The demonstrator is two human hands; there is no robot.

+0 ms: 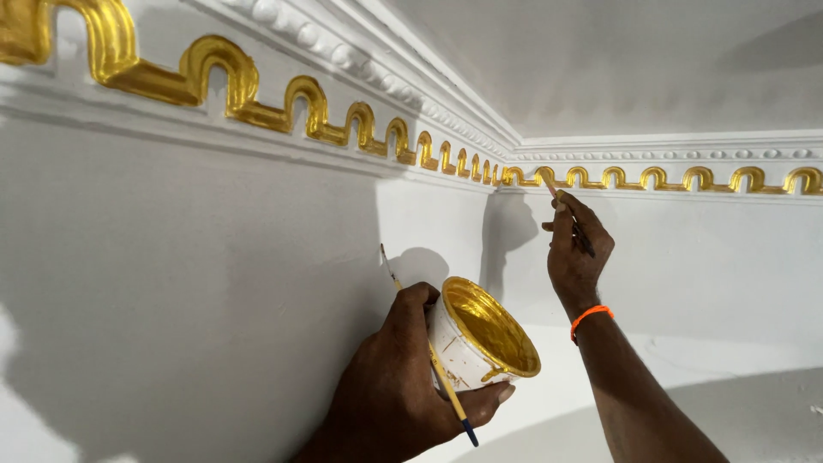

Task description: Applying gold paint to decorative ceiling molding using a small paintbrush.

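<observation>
My left hand (399, 373) grips a small white cup of gold paint (480, 339), tilted toward me, and pins a thin spare brush (429, 351) with a yellow and blue handle against the cup's side. My right hand (574, 249), an orange band at its wrist, is raised to the wall and holds a fine paintbrush (566, 210). Its tip touches the gold wave-pattern moulding (549, 177) near the corner of the room.
The gold wave trim (257, 107) runs along the white cornice on both walls, under a beaded white moulding (360, 60) and the white ceiling (643, 60). White plaster wall (171, 283) lies close on my left; a white ledge (729, 377) shows lower right.
</observation>
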